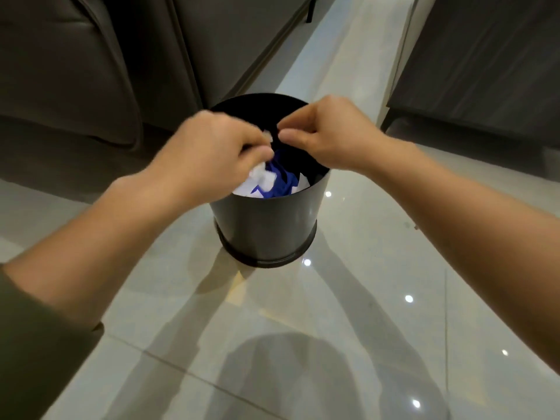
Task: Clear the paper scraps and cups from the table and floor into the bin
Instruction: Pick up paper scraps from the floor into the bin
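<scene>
**Scraps could miss the bin**

My left grip [209, 150] holds white paper scraps [260, 176] over the bin [266, 231]. My right grip [324, 134] is curled narrow, with nothing visible in it. Loose bits may flutter past the rim onto the floor [303, 344]. A sofa [75, 71] stands just behind, and nothing blocks the opening.

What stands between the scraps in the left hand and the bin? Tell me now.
Nothing visible. The left hand grips white scraps right over the open bin; no lid covers it. The right hand hovers beside, not beneath. White and blue paper already lies inside.
</scene>
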Demonstrator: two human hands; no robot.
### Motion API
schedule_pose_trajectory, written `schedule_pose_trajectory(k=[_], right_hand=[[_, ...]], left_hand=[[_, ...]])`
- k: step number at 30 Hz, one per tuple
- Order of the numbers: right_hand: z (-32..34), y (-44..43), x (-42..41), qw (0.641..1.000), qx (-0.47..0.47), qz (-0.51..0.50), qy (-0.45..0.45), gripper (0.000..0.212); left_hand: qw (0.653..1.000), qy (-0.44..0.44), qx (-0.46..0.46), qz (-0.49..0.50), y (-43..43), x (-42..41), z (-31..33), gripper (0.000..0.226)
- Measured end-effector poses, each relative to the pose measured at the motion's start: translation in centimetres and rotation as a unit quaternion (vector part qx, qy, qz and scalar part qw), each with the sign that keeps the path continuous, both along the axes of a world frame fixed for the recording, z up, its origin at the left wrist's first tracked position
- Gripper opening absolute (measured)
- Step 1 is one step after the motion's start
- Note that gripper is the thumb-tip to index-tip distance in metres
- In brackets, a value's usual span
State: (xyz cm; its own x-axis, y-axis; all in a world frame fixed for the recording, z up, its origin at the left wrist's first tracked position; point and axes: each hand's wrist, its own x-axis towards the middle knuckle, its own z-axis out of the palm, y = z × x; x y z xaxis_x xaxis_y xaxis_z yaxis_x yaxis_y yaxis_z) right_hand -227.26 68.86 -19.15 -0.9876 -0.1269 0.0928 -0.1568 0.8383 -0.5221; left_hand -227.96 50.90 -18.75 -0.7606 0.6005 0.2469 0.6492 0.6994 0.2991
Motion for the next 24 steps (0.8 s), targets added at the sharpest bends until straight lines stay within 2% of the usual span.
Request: schedule_pose_trajectory(k=[2,3,6,7,9,12,17,19,24], right_hand=[[0.0,0.9,0.9,1.0,0.026,-0.003,-0.01,0.024],[0.0,1.4,1.4,0.999,0.031,-0.003,-0.017,0.024],[0.9,3.4,2.8,0.999,0.005,-0.035,-0.014,0.021],[1.3,4.5,3.4,0.999,0.0,-0.049,-0.01,0.019],[2.2,7.2,4.9,0.997,0.003,-0.075,-0.004,0.018],[2.8,11.0,7.4,0.994,0.013,-0.111,0.003,0.017],[3.9,16.7,12.1,0.982,0.029,-0.183,0.02,0.015],[4.6,19.4,14.9,0.976,0.04,-0.213,0.018,0.017],[5.3,26.1,21.4,0.951,0.046,-0.305,0.02,0.017]], left_hand=[[0.993,-0.101,-0.059,-0.027,0.6,0.8,-0.4,0.033],[0.988,-0.123,-0.086,-0.041,1.1,1.3,-0.8,0.039],[0.969,-0.071,-0.23,-0.046,3.0,1.9,-2.4,0.036],[0.968,-0.043,-0.246,-0.04,3.6,2.1,-2.9,0.029],[0.981,0.005,-0.189,-0.038,4.5,2.5,-3.7,0.017],[0.989,0.053,-0.114,-0.074,7.0,4.1,-3.9,0.012],[0.975,0.099,-0.108,-0.166,13.6,7.1,-2.5,0.003],[0.969,0.107,-0.099,-0.199,16.5,8.2,-1.9,0.007],[0.956,0.094,-0.158,-0.23,24.3,11.7,-1.4,0.012]])
